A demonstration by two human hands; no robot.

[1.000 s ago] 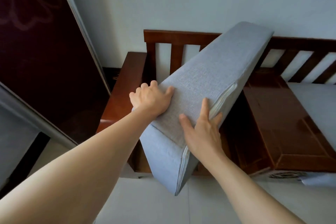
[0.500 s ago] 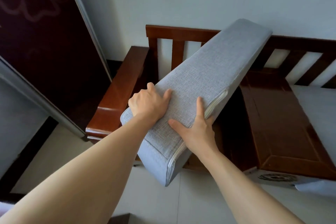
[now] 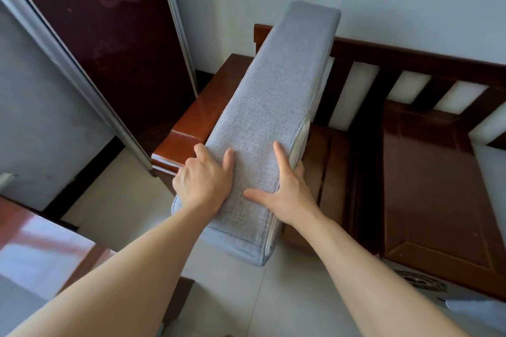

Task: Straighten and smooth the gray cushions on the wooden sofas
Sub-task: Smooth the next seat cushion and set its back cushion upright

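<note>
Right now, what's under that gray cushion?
Under the cushion: the sofa's wooden armrest on its left, dark seat boards on its right. Whatever lies directly beneath is covered.

gray cushion (image 3: 269, 128) swung from diagonal to lengthwise over the sofa's left armrest (image 3: 191, 128), far end raised higher

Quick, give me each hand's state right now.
Left hand: grips the left edge of the gray cushion, fingers curled over it.
Right hand: grips the cushion's right edge.

One gray cushion (image 3: 269, 123), one wooden sofa (image 3: 427, 172), two hands.
</note>
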